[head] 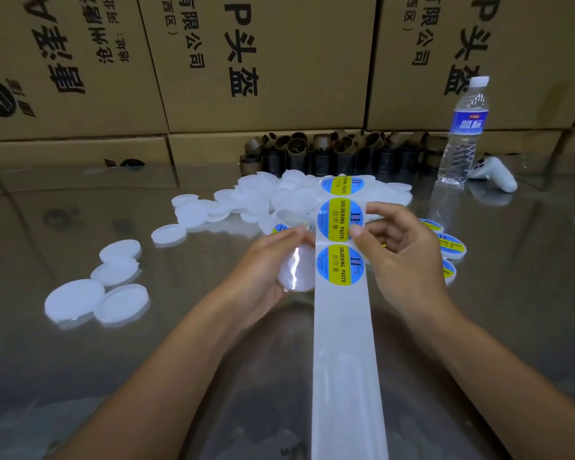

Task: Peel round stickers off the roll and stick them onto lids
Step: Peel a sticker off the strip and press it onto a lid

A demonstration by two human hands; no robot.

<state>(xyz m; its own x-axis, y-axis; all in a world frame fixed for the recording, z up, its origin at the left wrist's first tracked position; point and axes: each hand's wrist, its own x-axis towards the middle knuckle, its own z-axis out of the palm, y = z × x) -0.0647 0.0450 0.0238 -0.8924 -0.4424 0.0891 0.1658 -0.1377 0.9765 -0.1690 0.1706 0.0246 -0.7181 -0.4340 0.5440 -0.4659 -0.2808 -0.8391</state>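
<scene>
A white backing strip (344, 343) runs from the bottom edge up the middle and carries round blue-and-yellow "SOLDERING PASTE" stickers. My right hand (402, 257) pinches the right edge of the middle sticker (340, 220) between thumb and forefinger. My left hand (266, 270) holds a plain white lid (296, 272) just left of the strip. A pile of bare white lids (279, 197) lies behind the strip. Lids with stickers on them (452, 245) lie to the right of my right hand.
Several loose white lids (97, 293) lie at the left on the shiny metal table (80, 376). Empty cardboard cores (329, 151) are heaped at the back. A water bottle (463, 134) and a white controller (493, 172) stand back right. Cardboard boxes (266, 61) wall off the rear.
</scene>
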